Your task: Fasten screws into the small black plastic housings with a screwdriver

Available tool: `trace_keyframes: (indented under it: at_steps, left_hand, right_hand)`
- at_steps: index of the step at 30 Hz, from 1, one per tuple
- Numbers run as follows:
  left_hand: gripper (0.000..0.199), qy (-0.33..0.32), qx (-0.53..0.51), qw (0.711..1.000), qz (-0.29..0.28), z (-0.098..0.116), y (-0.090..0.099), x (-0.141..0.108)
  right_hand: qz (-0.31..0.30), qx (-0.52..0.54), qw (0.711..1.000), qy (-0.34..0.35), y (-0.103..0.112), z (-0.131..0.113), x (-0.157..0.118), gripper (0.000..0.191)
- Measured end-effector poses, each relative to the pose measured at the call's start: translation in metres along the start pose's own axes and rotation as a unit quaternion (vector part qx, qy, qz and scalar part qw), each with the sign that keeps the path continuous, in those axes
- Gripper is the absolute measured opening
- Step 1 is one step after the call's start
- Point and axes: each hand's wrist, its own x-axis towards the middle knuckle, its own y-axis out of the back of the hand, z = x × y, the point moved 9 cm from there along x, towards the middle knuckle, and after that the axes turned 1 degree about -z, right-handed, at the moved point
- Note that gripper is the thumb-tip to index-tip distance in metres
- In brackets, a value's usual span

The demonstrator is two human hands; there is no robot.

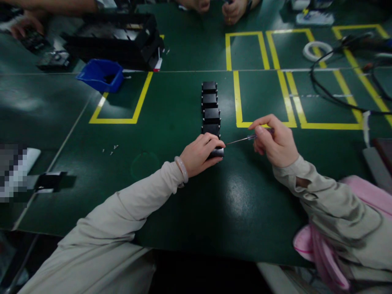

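Observation:
My left hand (202,154) is closed around a small black block (217,152) at the near end of a row, partly covering it. Beyond it, several similar black blocks (211,114) stand in a line, with small bright screw-like bits along their sides. In my right hand (275,141) is a thin screwdriver (251,136), held by its clear handle between thumb and fingers. Its shaft points left, and the tip is at the right side of the held block, by my left fingertips. Whether the tip touches a screw I cannot tell.
Several tiny screws (112,149) lie on the green table (180,212) to the left. Farther back are a blue bin (101,76) and black trays (116,41). A tape roll (317,51) and black cable (324,92) lie right. Co-workers' hands (231,11) show across the table.

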Motion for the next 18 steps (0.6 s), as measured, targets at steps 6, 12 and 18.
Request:
trace_keyframes:
  at_steps: [6,12,18]
  left_hand:
    - [0.028,0.005,-0.003,1.0,-0.004,-0.0001,0.0,0.0001]
    - [0.028,0.005,-0.002,1.0,-0.003,-0.0004,0.0002,0.0002]
    - [0.027,0.009,-0.003,1.0,-0.002,-0.0002,0.0004,0.0003]
  right_hand:
    - [0.009,0.001,1.0,-0.001,0.0005,0.0008,0.0004,0.018]
    - [0.014,0.017,1.0,0.003,-0.0005,0.0005,0.0015,0.019]
    - [0.017,-0.007,1.0,0.007,0.0014,0.0003,0.0011,0.02]
